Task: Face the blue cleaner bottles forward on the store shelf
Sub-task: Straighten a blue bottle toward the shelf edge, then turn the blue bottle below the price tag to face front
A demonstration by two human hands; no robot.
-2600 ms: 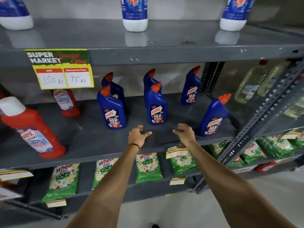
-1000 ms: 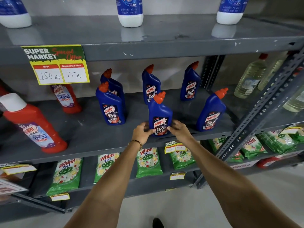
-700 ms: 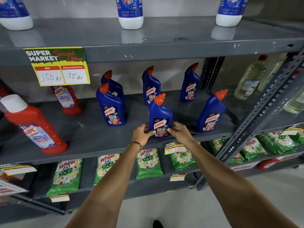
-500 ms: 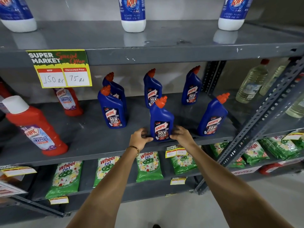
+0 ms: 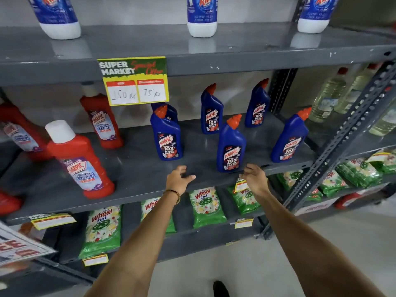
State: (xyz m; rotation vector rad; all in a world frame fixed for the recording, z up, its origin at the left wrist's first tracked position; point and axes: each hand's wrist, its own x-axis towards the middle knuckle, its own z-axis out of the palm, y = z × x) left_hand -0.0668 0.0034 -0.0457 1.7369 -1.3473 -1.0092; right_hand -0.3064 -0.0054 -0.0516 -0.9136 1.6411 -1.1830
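Several blue cleaner bottles with orange caps stand on the grey middle shelf (image 5: 139,174). The front middle bottle (image 5: 231,146) stands upright near the shelf's front edge, label facing me. Others: front left bottle (image 5: 168,136) with one half hidden behind it, back middle bottle (image 5: 211,111), back right bottle (image 5: 257,106), front right bottle (image 5: 289,138). My left hand (image 5: 179,179) hovers open at the shelf edge, left of the front middle bottle. My right hand (image 5: 254,177) is open just right of and below that bottle, touching nothing.
Red bathroom cleaner bottles (image 5: 81,161) stand on the shelf's left part. A yellow price sign (image 5: 135,81) hangs from the shelf above, where white-and-blue bottles (image 5: 201,16) stand. Green detergent packs (image 5: 206,206) lie on the lower shelf. A slanted metal upright (image 5: 342,138) is on the right.
Both hands have let go of the front middle bottle and drawn back, the left one moving left. The bottle stays at the shelf's front. The camera has swung left.
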